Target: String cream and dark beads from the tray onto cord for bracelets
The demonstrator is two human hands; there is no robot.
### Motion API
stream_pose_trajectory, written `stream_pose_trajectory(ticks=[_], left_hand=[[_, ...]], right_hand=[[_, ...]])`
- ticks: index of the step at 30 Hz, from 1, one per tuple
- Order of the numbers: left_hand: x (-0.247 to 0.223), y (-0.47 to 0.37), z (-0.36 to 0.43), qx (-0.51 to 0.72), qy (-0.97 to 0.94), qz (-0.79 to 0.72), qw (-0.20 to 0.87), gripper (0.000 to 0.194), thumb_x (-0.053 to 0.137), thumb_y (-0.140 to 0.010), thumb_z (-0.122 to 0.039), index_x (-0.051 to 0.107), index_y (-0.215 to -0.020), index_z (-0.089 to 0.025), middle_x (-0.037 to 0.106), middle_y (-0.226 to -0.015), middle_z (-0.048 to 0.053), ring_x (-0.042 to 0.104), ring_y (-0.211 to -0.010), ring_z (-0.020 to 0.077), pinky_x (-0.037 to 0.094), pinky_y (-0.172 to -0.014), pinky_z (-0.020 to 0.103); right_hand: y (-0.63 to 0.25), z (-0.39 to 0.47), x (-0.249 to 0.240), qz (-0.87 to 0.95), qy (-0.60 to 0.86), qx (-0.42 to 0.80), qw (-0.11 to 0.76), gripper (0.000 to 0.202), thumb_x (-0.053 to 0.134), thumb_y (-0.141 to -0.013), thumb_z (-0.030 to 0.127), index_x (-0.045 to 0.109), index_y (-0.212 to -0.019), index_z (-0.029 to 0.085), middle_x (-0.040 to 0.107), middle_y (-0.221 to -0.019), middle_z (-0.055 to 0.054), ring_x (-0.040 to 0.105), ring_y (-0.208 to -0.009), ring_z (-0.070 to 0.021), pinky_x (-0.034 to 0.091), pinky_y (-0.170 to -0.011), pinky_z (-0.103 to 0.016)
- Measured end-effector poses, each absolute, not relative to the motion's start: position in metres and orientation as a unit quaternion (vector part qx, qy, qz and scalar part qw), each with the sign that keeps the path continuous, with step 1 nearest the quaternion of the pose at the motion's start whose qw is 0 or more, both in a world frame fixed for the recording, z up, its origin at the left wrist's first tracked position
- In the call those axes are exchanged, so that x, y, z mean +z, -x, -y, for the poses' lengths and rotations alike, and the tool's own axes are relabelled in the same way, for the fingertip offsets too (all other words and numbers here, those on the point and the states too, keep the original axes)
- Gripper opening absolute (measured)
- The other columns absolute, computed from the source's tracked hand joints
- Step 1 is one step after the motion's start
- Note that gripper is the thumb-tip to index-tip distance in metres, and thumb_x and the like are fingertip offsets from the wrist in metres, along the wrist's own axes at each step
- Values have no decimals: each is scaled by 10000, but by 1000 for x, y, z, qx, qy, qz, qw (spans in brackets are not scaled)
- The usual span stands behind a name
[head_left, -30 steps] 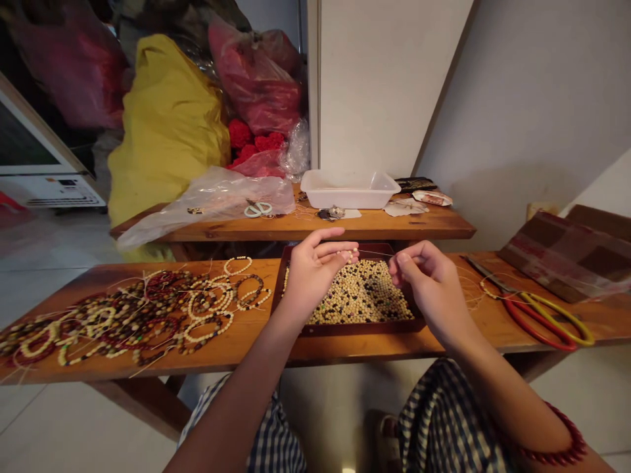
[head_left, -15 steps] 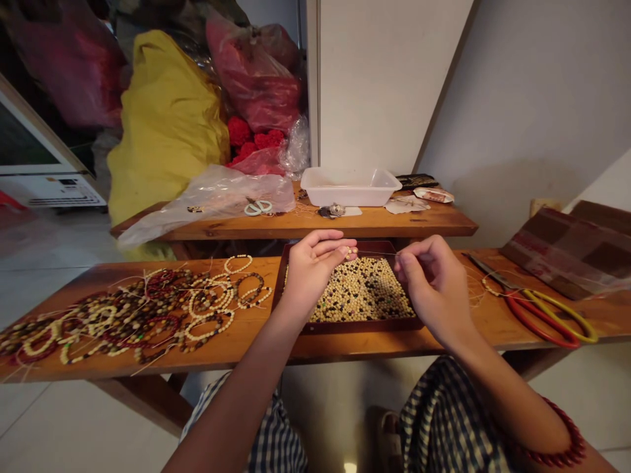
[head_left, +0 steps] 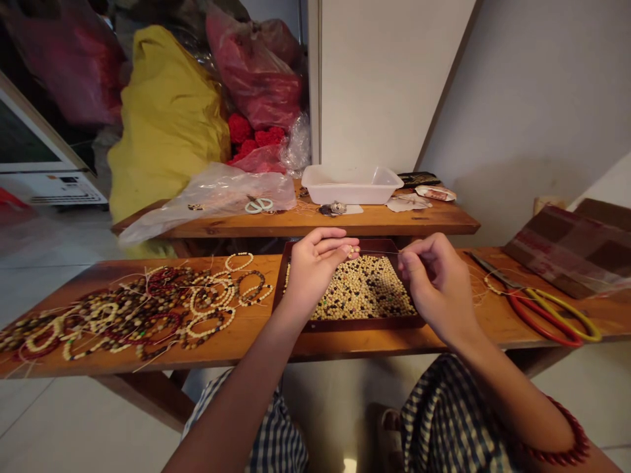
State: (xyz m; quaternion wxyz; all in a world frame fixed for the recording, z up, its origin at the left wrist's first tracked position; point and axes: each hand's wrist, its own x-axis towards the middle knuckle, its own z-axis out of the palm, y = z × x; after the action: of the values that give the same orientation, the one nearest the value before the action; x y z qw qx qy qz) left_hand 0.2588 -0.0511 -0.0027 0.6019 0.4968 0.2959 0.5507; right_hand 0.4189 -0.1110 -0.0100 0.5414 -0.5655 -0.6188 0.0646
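Over the dark red tray of loose cream and dark beads, my left hand pinches a few cream beads between thumb and fingers. A thin string stretches from these beads across to my right hand, whose thumb and forefinger are closed on it. Both hands are above the tray, apart from each other. Left of the tray lies a pile of beaded bracelets with loose string ends.
Scissors with red and yellow handles lie on the right of the bench, by a cardboard box. Behind, a second bench holds a white plastic container, small scissors and a plastic bag.
My right hand has moved very slightly to the right, with the string still stretched between the hands. The whole view has shifted a little.
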Motion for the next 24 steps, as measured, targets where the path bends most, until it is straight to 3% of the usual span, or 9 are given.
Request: stream_pose_trajectory(ticks=[16, 24], left_hand=[[-4, -258, 50, 535, -526, -304, 587, 196, 672, -713, -123, 578, -885, -120, 720, -853, 77, 682, -708, 128, 547, -760, 286], [-5, -259, 50, 531, -521, -303, 596, 234, 686, -700, -124, 573, -904, -119, 723, -858, 78, 688, -730, 141, 543, -794, 309]], right_hand=[[-421, 113, -8, 646, 562, 24, 517, 93, 471, -852, 151, 440, -786, 207, 538, -712, 0, 510, -629, -124, 393, -607, -278], [-418, 114, -6, 673, 592, 2, 444, 69, 460, -859, 184, 470, -793, 199, 556, -701, 1, 513, -617, -123, 374, -602, -264]])
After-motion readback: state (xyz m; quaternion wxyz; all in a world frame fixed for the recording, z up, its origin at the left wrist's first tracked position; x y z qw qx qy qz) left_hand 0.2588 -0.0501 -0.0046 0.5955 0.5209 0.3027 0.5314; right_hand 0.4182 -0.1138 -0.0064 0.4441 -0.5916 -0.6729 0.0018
